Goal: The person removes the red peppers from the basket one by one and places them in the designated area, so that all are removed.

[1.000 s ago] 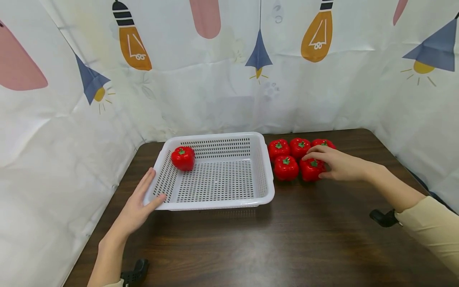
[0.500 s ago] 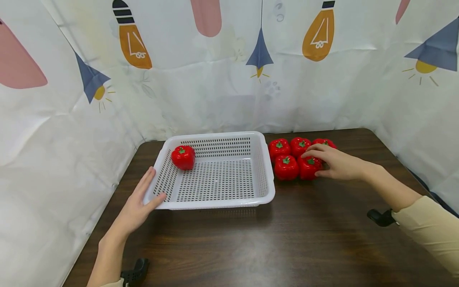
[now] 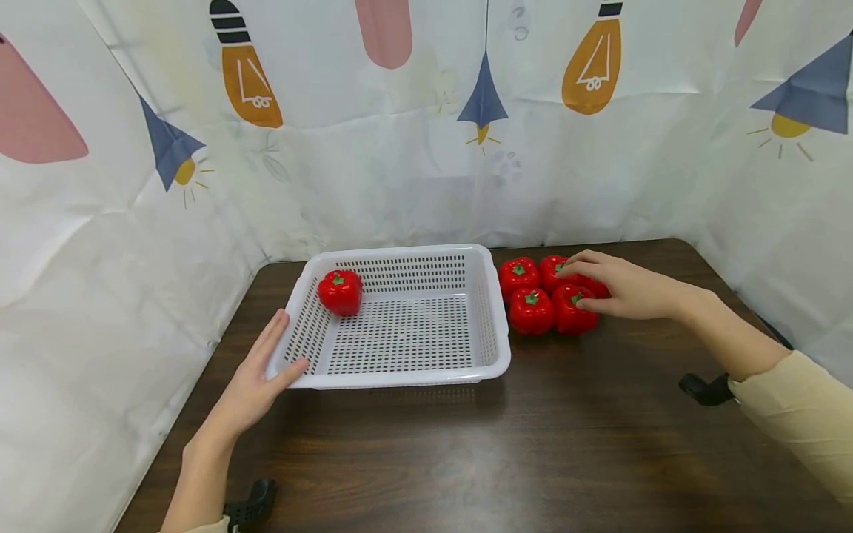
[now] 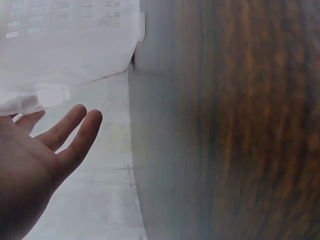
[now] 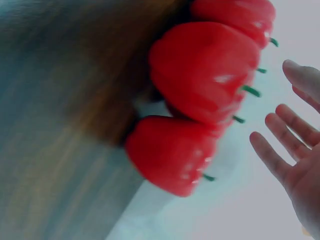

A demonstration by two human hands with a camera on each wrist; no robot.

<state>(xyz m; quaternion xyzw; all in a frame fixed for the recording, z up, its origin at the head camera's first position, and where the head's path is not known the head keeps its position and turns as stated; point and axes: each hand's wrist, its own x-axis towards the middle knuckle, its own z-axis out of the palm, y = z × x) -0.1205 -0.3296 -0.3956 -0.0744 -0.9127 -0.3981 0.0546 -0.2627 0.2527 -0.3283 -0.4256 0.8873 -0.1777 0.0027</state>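
In the head view, a glossy red bell pepper (image 3: 340,293) sits in the back left of a white perforated plastic basket (image 3: 401,380). My left hand (image 3: 248,386) rests against the basket's left front corner, fingers straight and thumb on the rim. Right of the basket, several more red bell peppers (image 3: 532,312) with green stems stand close together. Over the back right pepper (image 3: 595,286) is my right hand (image 3: 623,287), partly hiding it. The right wrist view has the right hand's fingers (image 5: 270,153) spread with nothing between them, apart from the peppers.
The basket and peppers stand at the back of a dark brown wooden table (image 3: 426,459). White cloth (image 3: 400,185) printed with lamps and bulbs hangs behind and along the sides. Black straps with small devices (image 3: 252,505) are on both wrists.
The front right pepper has shifted slightly left, against its neighbour. My right hand has left it and moved back over the back right pepper. The left hand has stayed at the basket.
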